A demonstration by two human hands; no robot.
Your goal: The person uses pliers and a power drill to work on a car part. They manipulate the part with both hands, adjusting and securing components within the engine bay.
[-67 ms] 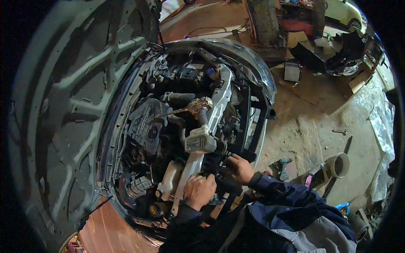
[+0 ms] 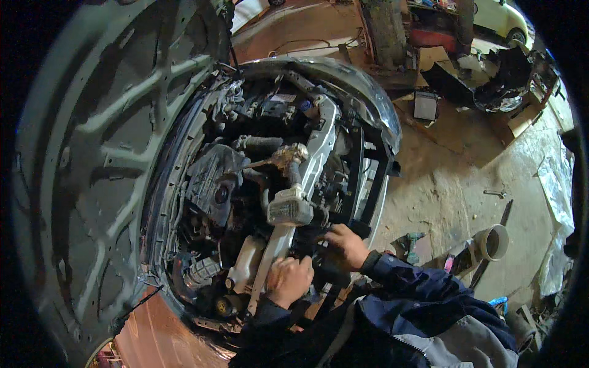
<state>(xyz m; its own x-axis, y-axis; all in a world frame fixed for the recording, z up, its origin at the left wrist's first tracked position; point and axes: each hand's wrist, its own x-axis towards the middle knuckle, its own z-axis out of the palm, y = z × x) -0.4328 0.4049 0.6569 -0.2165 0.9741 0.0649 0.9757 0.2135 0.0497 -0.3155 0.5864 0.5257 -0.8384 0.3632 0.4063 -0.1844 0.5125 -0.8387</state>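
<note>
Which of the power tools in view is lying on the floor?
The green drill, down on the floor. The grimy, pale power tool instead rests up on the silver crossbar in the engine bay.

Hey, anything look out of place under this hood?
Yes: a dirty cordless power tool rests on the silver crossbar, its bit pointing toward the engine cover. It looks odd, a seemingly loose tool among fitted parts.

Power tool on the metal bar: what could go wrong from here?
The power tool rests on the metal bar, held by neither hand; a bump from the nearby right hand might tip it toward the engine. The left hand, close to the bar, could scrape on its edge.
</note>
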